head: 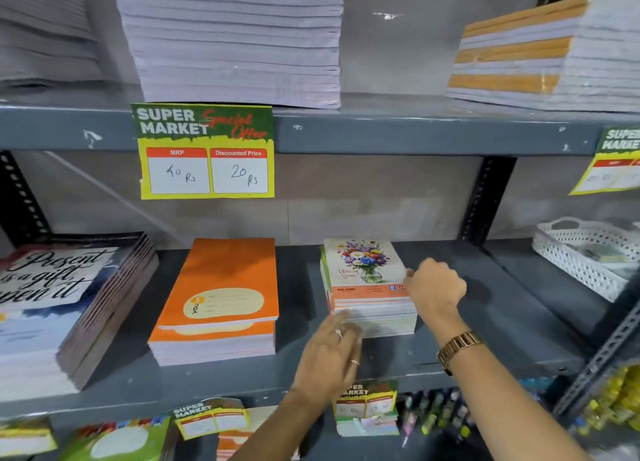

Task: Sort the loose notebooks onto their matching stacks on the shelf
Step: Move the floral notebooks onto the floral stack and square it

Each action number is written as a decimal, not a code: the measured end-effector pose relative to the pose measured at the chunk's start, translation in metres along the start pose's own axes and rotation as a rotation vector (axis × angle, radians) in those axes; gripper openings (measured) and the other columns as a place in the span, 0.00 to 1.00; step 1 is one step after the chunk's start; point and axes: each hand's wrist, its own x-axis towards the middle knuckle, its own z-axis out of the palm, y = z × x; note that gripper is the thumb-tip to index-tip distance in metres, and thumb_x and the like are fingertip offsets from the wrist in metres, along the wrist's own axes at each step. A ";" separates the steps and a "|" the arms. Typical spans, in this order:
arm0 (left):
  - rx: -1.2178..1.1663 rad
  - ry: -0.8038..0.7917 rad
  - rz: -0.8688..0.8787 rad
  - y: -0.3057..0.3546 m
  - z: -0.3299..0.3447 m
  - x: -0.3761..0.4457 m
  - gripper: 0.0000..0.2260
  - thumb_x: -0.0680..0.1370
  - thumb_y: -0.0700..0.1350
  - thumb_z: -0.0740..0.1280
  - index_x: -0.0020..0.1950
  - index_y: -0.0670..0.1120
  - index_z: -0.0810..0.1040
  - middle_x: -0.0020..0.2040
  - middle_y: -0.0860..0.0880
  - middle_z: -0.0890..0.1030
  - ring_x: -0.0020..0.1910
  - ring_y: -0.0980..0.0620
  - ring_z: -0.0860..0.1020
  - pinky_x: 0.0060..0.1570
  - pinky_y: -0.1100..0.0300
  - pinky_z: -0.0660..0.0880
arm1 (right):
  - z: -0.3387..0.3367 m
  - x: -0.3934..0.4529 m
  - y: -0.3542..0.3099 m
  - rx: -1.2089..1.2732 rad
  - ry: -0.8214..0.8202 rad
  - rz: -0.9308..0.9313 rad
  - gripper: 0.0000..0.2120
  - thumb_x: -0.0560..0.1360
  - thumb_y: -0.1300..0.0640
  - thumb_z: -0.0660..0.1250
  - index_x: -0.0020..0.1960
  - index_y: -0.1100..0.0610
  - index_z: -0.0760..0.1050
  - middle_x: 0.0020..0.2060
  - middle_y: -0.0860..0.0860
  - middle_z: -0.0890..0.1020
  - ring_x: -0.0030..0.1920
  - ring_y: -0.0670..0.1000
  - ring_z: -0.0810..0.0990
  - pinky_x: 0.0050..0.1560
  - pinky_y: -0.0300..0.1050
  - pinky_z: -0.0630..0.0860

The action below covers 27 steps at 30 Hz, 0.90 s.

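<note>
A small stack of flower-cover notebooks (363, 270) lies on the middle grey shelf (485, 339). My right hand (438, 285) rests against the stack's right edge, fingers curled on the top notebook's side. My left hand (330, 355) lies flat against the stack's front left corner, fingers spread, holding nothing. Left of it lies a stack of orange notebooks (221, 297). Further left is a taller stack with a "Present is a gift" cover (59, 294).
A white perforated basket (585, 256) stands at the shelf's right. Price tags (206, 152) hang from the upper shelf, which carries tall white and orange-spined stacks (235, 41). Below are more notebooks, tags and pens (436, 415). A slotted upright (485, 200) stands behind.
</note>
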 end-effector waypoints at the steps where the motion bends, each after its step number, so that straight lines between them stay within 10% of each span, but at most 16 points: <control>1: 0.021 0.031 -0.015 -0.004 -0.002 0.004 0.13 0.73 0.47 0.58 0.52 0.47 0.78 0.53 0.48 0.84 0.54 0.50 0.82 0.55 0.57 0.77 | 0.001 0.001 0.003 0.018 -0.004 0.000 0.14 0.77 0.52 0.59 0.54 0.62 0.75 0.52 0.58 0.80 0.53 0.60 0.79 0.42 0.44 0.68; 5: -0.112 0.093 -0.223 -0.013 -0.017 0.022 0.17 0.77 0.43 0.60 0.66 0.45 0.70 0.69 0.45 0.72 0.69 0.47 0.69 0.67 0.61 0.61 | 0.013 0.011 0.012 0.249 -0.072 -0.073 0.11 0.76 0.57 0.60 0.51 0.59 0.78 0.50 0.59 0.82 0.51 0.61 0.79 0.43 0.44 0.72; 11: -0.315 0.122 -0.417 -0.014 -0.023 0.046 0.18 0.80 0.47 0.55 0.70 0.47 0.64 0.70 0.47 0.69 0.68 0.48 0.69 0.64 0.56 0.68 | 0.035 0.027 0.025 0.802 -0.253 0.032 0.13 0.79 0.55 0.58 0.44 0.59 0.78 0.46 0.57 0.82 0.49 0.58 0.79 0.47 0.47 0.71; 17: -0.912 0.110 -0.721 -0.004 -0.028 0.070 0.19 0.81 0.44 0.53 0.72 0.45 0.62 0.71 0.43 0.66 0.70 0.50 0.64 0.64 0.58 0.64 | 0.054 0.038 0.027 1.322 -0.558 0.267 0.27 0.80 0.43 0.52 0.69 0.60 0.66 0.66 0.54 0.72 0.67 0.58 0.69 0.71 0.55 0.61; 20: -1.058 0.086 -0.824 -0.005 -0.026 0.081 0.18 0.81 0.45 0.52 0.72 0.47 0.61 0.75 0.47 0.59 0.72 0.49 0.62 0.67 0.59 0.64 | 0.060 0.043 0.027 1.387 -0.592 0.237 0.27 0.80 0.42 0.48 0.72 0.57 0.62 0.71 0.59 0.67 0.67 0.59 0.69 0.69 0.57 0.64; 27: -1.302 0.028 -0.841 -0.010 -0.022 0.100 0.18 0.81 0.48 0.51 0.70 0.45 0.64 0.63 0.42 0.76 0.53 0.49 0.78 0.50 0.58 0.70 | 0.061 0.064 0.014 1.418 -0.700 0.177 0.24 0.80 0.43 0.48 0.68 0.56 0.68 0.58 0.60 0.79 0.50 0.60 0.80 0.56 0.54 0.75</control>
